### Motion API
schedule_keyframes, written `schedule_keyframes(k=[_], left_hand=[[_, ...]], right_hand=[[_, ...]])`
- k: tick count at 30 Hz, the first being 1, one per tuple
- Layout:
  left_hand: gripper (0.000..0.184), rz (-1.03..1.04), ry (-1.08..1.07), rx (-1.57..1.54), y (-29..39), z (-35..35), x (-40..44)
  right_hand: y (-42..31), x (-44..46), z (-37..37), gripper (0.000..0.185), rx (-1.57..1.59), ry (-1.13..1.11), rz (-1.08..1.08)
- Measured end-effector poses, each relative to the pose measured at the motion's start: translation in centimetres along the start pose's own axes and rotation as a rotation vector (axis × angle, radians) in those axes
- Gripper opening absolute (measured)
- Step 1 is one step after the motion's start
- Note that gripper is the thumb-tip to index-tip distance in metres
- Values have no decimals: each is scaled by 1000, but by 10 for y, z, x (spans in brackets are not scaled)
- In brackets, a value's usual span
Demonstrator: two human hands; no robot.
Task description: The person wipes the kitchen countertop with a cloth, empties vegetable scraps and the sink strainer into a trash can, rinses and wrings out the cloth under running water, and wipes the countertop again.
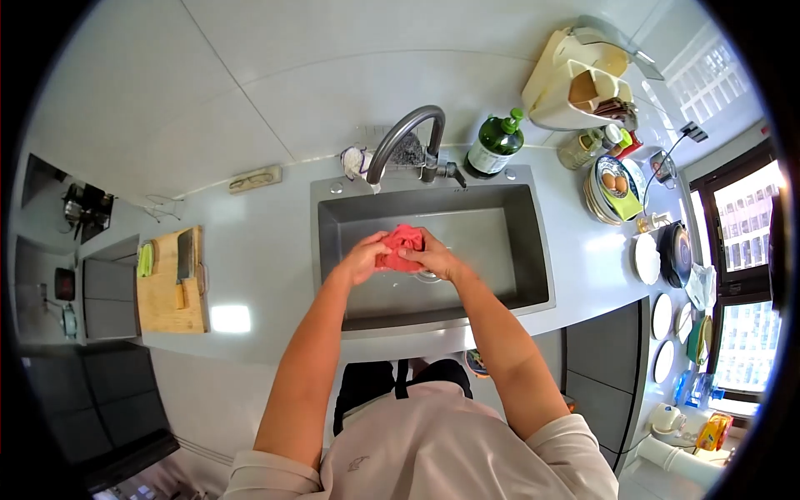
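Note:
A crumpled red cloth (402,247) is held between both hands over the grey sink (492,298). My left hand (364,257) grips its left side, and my right hand (436,257) grips its right side with the thumb across the front. Behind the hands, the dark curved faucet (408,137) arches over the sink's back edge; whether water runs from it I cannot tell. Below the cloth, the drain (427,277) is partly hidden.
A green soap bottle (497,146) stands behind the sink. On the left counter lies a cutting board (158,292) with a cleaver (185,254). Stacked bowls (602,200) and a cream utensil holder (554,92) are at the right.

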State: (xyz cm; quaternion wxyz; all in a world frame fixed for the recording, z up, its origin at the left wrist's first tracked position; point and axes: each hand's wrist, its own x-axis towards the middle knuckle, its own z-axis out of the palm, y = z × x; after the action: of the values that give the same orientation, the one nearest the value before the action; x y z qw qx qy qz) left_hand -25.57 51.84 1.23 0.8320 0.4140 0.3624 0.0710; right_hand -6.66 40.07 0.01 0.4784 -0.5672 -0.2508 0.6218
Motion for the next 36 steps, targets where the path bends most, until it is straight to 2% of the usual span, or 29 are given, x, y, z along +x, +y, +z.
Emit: schedule_keyframes(k=[2, 4, 8, 10, 11, 15, 18, 19, 22, 24, 25, 27, 29, 33, 36], left_hand=[[41, 9, 30, 149, 5, -2, -8], [39, 41, 51, 138, 7, -5, -18], [38, 13, 84, 285, 23, -2, -31], [37, 130, 44, 476, 27, 5, -38], [36, 188, 22, 572, 27, 7, -41], [28, 62, 65, 969, 37, 4, -37], [29, -57, 76, 741, 49, 11, -47], [30, -42, 2, 634, 44, -1, -37], [32, 1, -172, 341, 31, -22, -27], [33, 45, -235, 186, 34, -9, -47], [31, 49, -256, 212, 34, -11, -49], [28, 59, -295, 260, 33, -16, -49], [27, -95, -243, 299, 24, -30, -31], [33, -332, -61, 314, 26, -32, -19], [41, -430, -269, -232, 36, -32, -17]], right_hand=[[-2, -5, -4, 44, -124, -30, -38], [-7, -8, -20, 43, -288, -49, -4], [3, 1, -34, 43, -509, -96, -361], [-18, -17, -29, 42, -704, -32, -461], [-29, -25, -25, 42, -712, -26, -420], [-63, -51, -1, 39, -732, 33, -311], [-52, -44, 3, 37, -730, 160, -389], [-54, -43, 8, 36, -725, 213, -436], [-72, -59, 28, 38, -646, 297, -213], [-64, -55, 36, 41, -562, 384, -295], [-60, -53, 39, 43, -523, 428, -337], [-57, -52, 42, 43, -353, 443, -277], [-54, -49, 50, 37, -123, 484, -230], [-39, -34, 63, 29, 102, 571, -205], [-34, -39, 79, 33, -369, 641, -353]])
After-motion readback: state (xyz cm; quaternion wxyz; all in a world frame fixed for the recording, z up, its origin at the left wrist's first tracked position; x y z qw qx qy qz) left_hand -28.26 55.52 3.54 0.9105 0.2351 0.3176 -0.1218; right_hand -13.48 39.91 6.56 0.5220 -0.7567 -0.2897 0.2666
